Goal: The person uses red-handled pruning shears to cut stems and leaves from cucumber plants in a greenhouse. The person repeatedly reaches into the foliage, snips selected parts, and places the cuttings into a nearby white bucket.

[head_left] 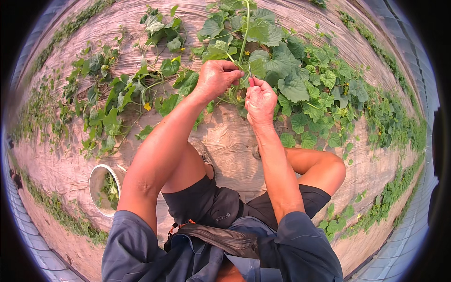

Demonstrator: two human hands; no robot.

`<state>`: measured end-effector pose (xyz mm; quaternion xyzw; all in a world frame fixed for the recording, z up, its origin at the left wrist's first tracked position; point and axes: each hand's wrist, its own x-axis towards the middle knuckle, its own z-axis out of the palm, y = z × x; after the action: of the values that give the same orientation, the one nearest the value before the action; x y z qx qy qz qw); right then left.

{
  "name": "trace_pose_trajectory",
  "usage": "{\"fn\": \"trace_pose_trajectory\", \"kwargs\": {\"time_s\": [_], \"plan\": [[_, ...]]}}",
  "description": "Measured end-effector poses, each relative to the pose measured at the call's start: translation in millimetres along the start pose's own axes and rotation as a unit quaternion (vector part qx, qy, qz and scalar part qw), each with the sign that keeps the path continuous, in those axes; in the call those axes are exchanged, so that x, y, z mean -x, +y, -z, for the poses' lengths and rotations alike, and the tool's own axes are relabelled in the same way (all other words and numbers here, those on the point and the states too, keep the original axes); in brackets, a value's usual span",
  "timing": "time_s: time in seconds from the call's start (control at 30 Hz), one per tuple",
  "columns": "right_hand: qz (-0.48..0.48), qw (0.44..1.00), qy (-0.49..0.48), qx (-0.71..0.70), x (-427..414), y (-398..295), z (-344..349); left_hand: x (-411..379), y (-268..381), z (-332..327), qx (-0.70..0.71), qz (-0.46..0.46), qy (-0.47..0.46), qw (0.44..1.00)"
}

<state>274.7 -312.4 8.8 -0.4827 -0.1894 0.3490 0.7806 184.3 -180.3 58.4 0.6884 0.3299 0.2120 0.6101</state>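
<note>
My left hand (217,79) pinches a pale green vine stem (245,38) low down, between thumb and fingers. The stem stands upright out of broad, lobed leaves (278,60). Close beside it on the right, my right hand (261,102) is closed around the red handle of a small thin-bladed tool (250,70). Its narrow blade points up, near the stem; whether it touches the stem cannot be told. The exact grip point is partly hidden by my left fingers. A few small yellow flowers show among the leaves.
A row of leafy vines (116,116) with a yellow flower (147,106) runs across the pale ground sheeting (232,141). To my left stands a white bucket (94,183) holding cut greenery (111,188). My bent knees frame the space below; a dark waist bag (225,238) lies at my lap.
</note>
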Motion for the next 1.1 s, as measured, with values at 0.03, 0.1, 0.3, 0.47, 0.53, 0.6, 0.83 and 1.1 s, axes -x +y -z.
{"fn": "trace_pose_trajectory", "kwargs": {"time_s": [0.03, 0.1, 0.3, 0.47, 0.53, 0.6, 0.83, 1.1], "plan": [[0.024, 0.999, -0.001, 0.040, -1.2, -5.7, 0.4, -0.1, 1.0, -0.1, -0.021, -0.008, -0.008, 1.000], [0.076, 0.990, 0.000, 0.121, -4.4, -20.8, -2.3, 3.1, 1.1, 1.4, -0.060, -0.035, -0.011, 0.998], [0.363, 0.770, -0.025, 0.524, -21.2, -113.8, -16.6, 5.4, -2.4, -8.2, -0.074, -0.063, -0.016, 0.995], [0.373, 0.519, -0.065, 0.766, -20.8, -175.0, -52.5, 11.2, -6.7, -19.4, -0.134, -0.140, 0.032, 0.980], [0.380, 0.432, -0.077, 0.814, -23.2, -185.4, -58.2, 16.1, 2.5, -28.8, -0.142, -0.150, 0.035, 0.978], [0.366, 0.365, -0.075, 0.853, -30.6, -187.2, -55.8, 18.1, 4.3, -38.9, -0.152, -0.174, 0.039, 0.972], [0.375, 0.466, -0.073, 0.798, -23.2, -195.8, -45.1, 23.5, -3.2, -58.1, -0.164, -0.218, 0.049, 0.961], [0.156, 0.852, 0.030, 0.499, -69.3, -212.4, 39.8, 28.1, 4.0, -58.2, -0.149, -0.207, 0.032, 0.967]]}}
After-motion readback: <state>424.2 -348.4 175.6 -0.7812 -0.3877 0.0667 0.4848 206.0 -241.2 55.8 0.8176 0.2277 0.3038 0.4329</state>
